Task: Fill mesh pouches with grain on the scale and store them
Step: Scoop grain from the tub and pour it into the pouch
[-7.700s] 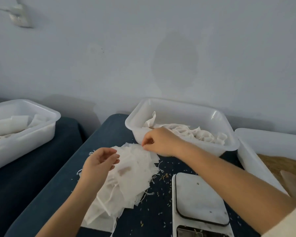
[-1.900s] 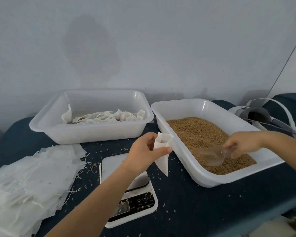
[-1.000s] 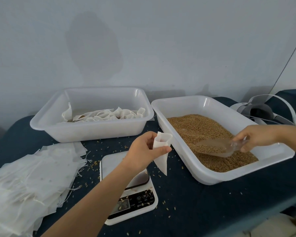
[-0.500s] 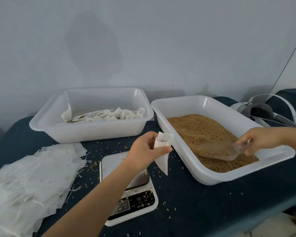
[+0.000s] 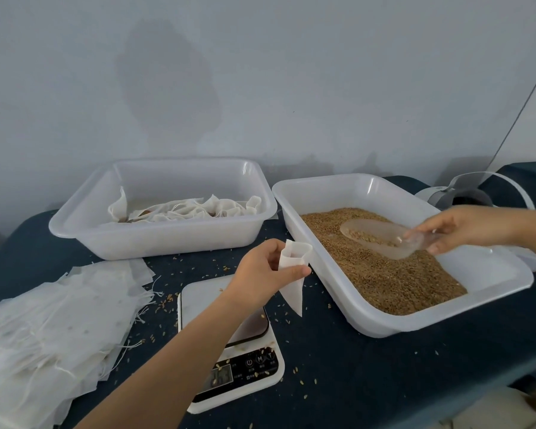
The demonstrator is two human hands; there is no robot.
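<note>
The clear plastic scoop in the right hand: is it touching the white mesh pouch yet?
Apart. The head view shows the clear plastic scoop over the grain tray, with tray rim between it and the white mesh pouch.

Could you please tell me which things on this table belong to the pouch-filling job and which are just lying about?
In use:
white mesh pouch in the left hand
clear plastic scoop in the right hand
white tub of brown grain
white digital scale
stack of empty pouches
tub of filled pouches

Lying about:
white headset
spilled grains
</note>
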